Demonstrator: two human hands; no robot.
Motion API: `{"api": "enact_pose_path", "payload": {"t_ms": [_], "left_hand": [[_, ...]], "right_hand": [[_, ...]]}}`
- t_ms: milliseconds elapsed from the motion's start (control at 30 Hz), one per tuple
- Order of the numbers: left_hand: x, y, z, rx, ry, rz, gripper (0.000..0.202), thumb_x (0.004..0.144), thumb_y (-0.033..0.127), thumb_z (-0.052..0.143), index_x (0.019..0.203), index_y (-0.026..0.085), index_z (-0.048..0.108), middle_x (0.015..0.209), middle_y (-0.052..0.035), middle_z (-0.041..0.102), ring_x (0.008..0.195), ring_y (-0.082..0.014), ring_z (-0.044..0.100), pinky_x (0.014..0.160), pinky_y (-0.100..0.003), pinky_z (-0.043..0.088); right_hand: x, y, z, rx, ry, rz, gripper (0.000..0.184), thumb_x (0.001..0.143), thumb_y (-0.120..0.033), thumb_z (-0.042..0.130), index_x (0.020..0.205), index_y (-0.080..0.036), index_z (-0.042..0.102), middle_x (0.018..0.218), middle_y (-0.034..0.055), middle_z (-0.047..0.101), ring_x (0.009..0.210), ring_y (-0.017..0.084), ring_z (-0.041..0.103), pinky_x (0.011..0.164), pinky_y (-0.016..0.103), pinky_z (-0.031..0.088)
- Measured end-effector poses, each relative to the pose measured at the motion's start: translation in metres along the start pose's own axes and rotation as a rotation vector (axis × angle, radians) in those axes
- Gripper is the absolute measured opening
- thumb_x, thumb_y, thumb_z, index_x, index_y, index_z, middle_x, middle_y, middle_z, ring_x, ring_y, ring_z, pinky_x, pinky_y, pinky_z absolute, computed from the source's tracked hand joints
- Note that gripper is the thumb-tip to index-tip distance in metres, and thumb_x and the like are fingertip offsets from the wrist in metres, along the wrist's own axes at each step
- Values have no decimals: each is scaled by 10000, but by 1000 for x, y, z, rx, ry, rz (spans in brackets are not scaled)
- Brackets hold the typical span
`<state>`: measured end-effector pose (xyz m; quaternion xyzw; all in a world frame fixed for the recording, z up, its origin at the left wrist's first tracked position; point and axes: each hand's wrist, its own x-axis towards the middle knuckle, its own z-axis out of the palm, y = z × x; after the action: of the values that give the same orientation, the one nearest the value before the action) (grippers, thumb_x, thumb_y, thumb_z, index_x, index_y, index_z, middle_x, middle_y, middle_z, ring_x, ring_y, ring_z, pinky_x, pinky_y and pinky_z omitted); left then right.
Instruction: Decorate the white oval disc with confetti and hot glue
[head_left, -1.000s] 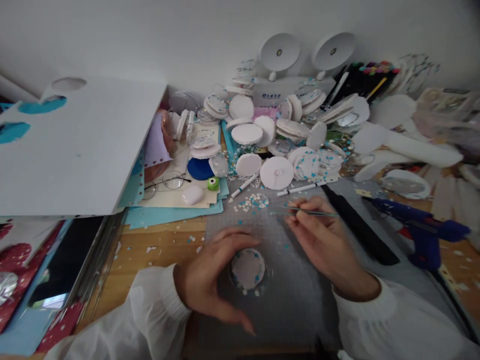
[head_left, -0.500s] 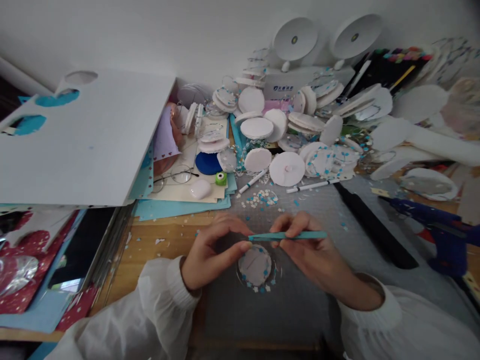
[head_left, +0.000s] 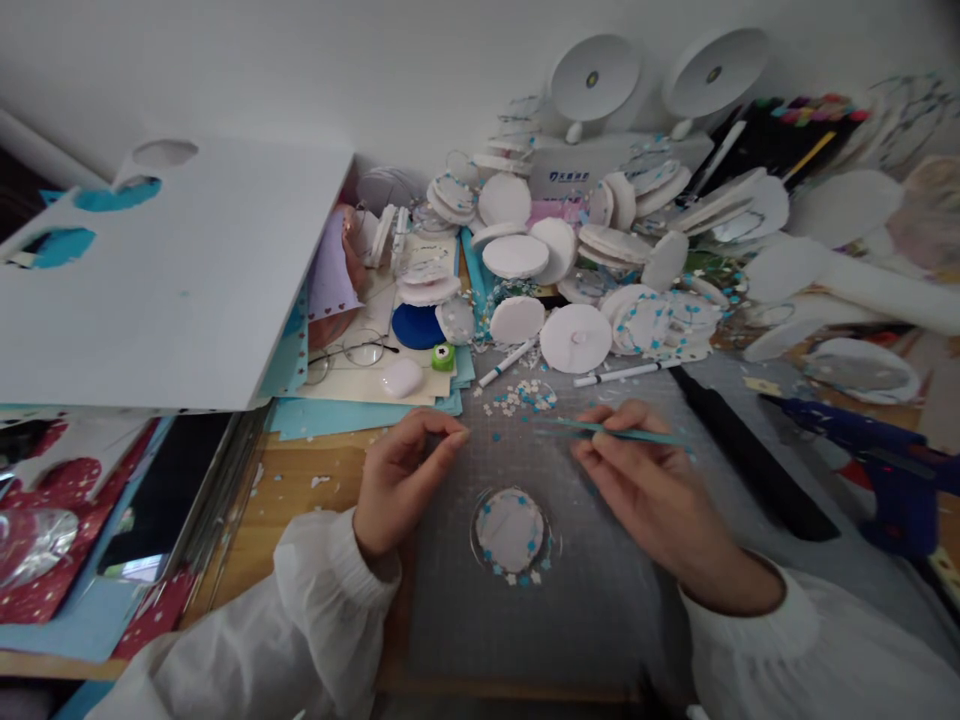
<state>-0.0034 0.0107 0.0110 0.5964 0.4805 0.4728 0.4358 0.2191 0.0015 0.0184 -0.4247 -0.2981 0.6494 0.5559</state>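
The right hand (head_left: 652, 470) pinches teal tweezers (head_left: 645, 436), their long axis crossing the frame, tips leftward near scattered paper stars (head_left: 525, 398). The left hand's (head_left: 409, 480) thumb and forefinger press together, contents indiscernible. The star-trimmed white disc (head_left: 510, 530) lies lower centre, below and between both.

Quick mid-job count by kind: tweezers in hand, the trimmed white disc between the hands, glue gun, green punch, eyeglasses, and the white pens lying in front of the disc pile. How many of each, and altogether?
Tweezers, in the right hand: 1
Trimmed white disc: 1
Glue gun: 1
Green punch: 1
Eyeglasses: 1
White pens: 2
Total: 7
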Motion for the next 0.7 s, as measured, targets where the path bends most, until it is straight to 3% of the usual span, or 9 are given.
{"api": "enact_pose_path", "payload": {"t_ms": [167,300,400,500,567,633,700], "left_hand": [[0,-2,1,98,-6,71,111,859,201,573,893,190,678,896,-50,677,871,-171,601,809,-304,448],[1,-6,2,134,12,62,48,806,226,649,834,191,668,829,-38,657,809,-172,592,754,-305,446],[1,-6,2,133,64,28,122,754,253,706,726,178,613,725,-10,594,702,-146,550,673,-278,428],[1,-4,1,164,39,79,161,840,245,603,696,172,606,701,-11,577,698,-141,536,685,-275,420],[0,-3,0,187,13,129,169,895,214,507,791,178,635,774,-30,599,779,-154,550,745,-288,423],[-2,-2,-1,167,-11,167,172,908,201,471,1003,193,615,902,-53,597,870,-171,545,800,-309,426],[-4,-1,-2,121,-115,228,292,890,243,494,1177,199,529,1035,-86,565,963,-202,529,855,-349,427]], "right_hand": [[8,-2,-7,141,141,82,183,643,-224,784,733,-267,631,787,-69,630,700,52,594,701,166,525],[8,-1,-5,175,147,134,187,626,-208,792,720,-253,637,797,-59,645,695,59,596,669,173,530],[7,0,-4,169,132,142,179,634,-204,786,718,-251,635,810,-59,652,692,59,597,669,182,529],[7,1,-5,149,126,137,175,640,-215,784,719,-254,633,819,-59,656,685,63,599,666,202,531],[7,1,-7,126,121,124,172,649,-224,778,730,-257,629,835,-60,659,688,62,600,670,203,529],[7,0,-9,91,110,84,167,660,-230,769,742,-257,626,847,-57,655,689,62,597,668,199,525],[7,-1,-11,67,103,28,150,671,-240,759,731,-248,621,824,-50,633,662,62,578,645,197,519]]}}
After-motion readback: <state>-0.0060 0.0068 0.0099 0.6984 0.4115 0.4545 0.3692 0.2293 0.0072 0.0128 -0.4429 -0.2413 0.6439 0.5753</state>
